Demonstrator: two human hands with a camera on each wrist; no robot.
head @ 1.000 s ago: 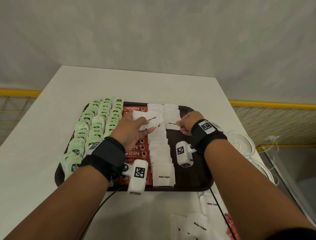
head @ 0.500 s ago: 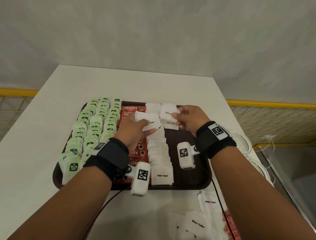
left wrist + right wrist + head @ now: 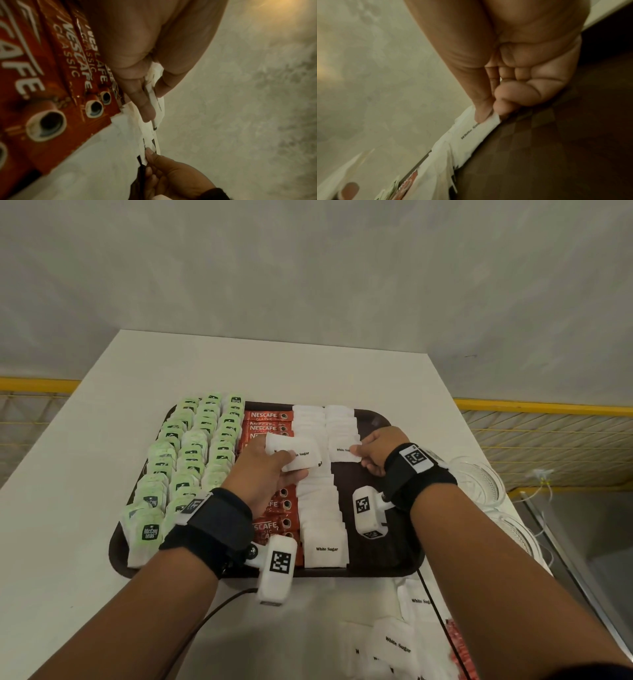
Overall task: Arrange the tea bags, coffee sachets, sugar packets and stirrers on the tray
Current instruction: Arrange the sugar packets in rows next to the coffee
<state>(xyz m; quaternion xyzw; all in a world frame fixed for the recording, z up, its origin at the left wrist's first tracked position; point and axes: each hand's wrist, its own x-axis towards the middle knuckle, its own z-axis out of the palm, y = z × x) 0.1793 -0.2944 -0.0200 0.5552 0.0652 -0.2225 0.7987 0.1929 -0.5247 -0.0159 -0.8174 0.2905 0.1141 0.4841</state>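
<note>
A dark brown tray (image 3: 376, 563) carries columns of green tea bags (image 3: 191, 460), red coffee sachets (image 3: 270, 421) and white sugar packets (image 3: 323, 518). Over the tray's middle my left hand (image 3: 270, 470) grips a small stack of white sugar packets (image 3: 298, 455), seen edge-on between thumb and fingers (image 3: 154, 102). My right hand (image 3: 370, 455) pinches one sugar packet (image 3: 344, 451) at the near end of the second sugar column; thumb and forefinger pinch its corner (image 3: 488, 119) low over the tray floor. No stirrers are in view.
Loose sugar packets (image 3: 394, 645) and a red sachet (image 3: 459, 645) lie on the white table in front of the tray. Clear ribbed dishes (image 3: 479, 481) stand to the right by the table edge. A cable (image 3: 219, 607) runs under my left wrist.
My right hand took a packet from the stack in my left hand and carried it to the second sugar column, lowering it there. My left hand stayed over the tray's middle.
</note>
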